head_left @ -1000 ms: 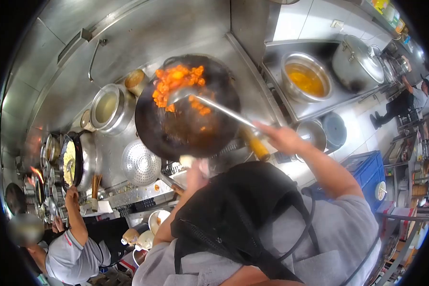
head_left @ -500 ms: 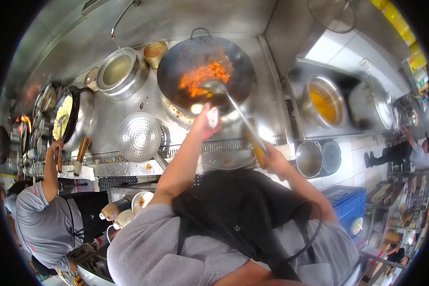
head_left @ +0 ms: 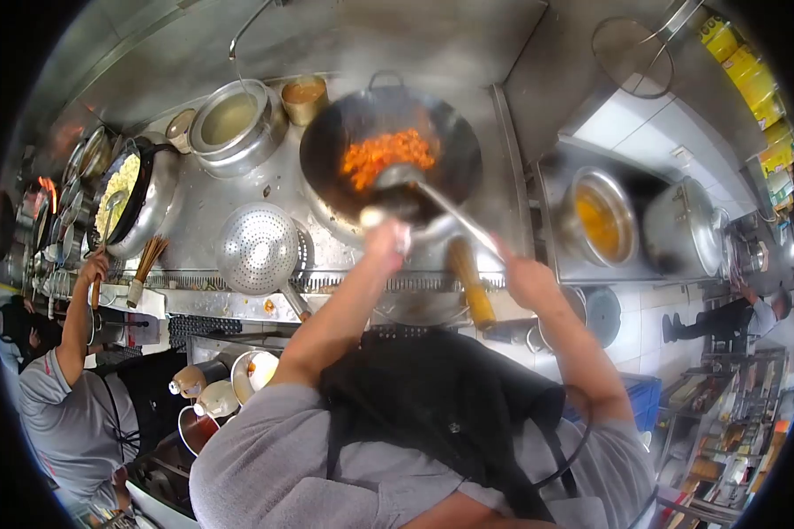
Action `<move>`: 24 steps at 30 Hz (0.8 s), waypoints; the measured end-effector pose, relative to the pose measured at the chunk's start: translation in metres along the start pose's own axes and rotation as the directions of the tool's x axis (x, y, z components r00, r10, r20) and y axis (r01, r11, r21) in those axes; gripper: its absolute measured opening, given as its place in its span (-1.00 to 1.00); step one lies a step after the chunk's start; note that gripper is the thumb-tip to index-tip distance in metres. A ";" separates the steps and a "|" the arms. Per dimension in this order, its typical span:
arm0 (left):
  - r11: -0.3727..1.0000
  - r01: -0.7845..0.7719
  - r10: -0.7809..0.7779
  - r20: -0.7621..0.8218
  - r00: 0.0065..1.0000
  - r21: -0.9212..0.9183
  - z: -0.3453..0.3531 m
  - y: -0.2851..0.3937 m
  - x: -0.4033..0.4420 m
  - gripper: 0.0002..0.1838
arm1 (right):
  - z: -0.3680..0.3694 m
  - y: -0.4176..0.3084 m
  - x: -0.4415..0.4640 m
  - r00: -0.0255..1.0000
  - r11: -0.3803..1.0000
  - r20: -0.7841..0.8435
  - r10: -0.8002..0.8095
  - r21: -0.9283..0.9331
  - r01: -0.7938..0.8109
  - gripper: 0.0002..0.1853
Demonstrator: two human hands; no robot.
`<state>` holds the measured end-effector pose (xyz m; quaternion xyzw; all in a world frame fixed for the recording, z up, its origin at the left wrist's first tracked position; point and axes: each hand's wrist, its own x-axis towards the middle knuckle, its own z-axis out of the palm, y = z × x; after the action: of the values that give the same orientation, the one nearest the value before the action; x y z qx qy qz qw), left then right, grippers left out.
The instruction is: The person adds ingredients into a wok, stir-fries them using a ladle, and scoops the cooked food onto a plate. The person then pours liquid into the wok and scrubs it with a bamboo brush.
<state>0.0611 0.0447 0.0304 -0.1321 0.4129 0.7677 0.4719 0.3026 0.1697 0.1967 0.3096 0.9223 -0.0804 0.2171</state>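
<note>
A large black wok [head_left: 316, 159] sits on the steel range with chopped orange-red food [head_left: 388, 154] inside. My left hand [head_left: 385, 247] is closed around a white cloth [head_left: 404, 238] at the wok's near rim; the wok handle under it is hidden. Gripped in my right hand [head_left: 531, 282] is the handle of a long metal ladle [head_left: 457, 212]. Its bowl rests among the food's near side, blurred a little. Below the wok, between my hands, lies a yellow-handled brush [head_left: 473, 291].
Left of the wok are a perforated strainer [head_left: 258, 249], a pot of liquid [head_left: 225, 128] and a small tin [head_left: 304, 99]. A pot of orange liquid [head_left: 598, 216] stands right. A co-worker [head_left: 79, 388] stirs another wok [head_left: 150, 198] at the left.
My right hand has moved right and slightly up with the ladle, away from the brush handle. The food has shifted in the wok. The whole view has tilted a little.
</note>
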 end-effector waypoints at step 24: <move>0.995 -0.069 0.069 -0.003 0.998 0.066 0.035 0.082 -0.133 -0.96 | -0.054 -0.063 -0.061 0.936 0.651 -0.339 0.094 0.732 0.200 -0.18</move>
<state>0.0682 -0.0275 0.1728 -0.1041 0.4436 0.7692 0.4480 0.2894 0.1023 0.2738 0.3531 0.8361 -0.4076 -0.1006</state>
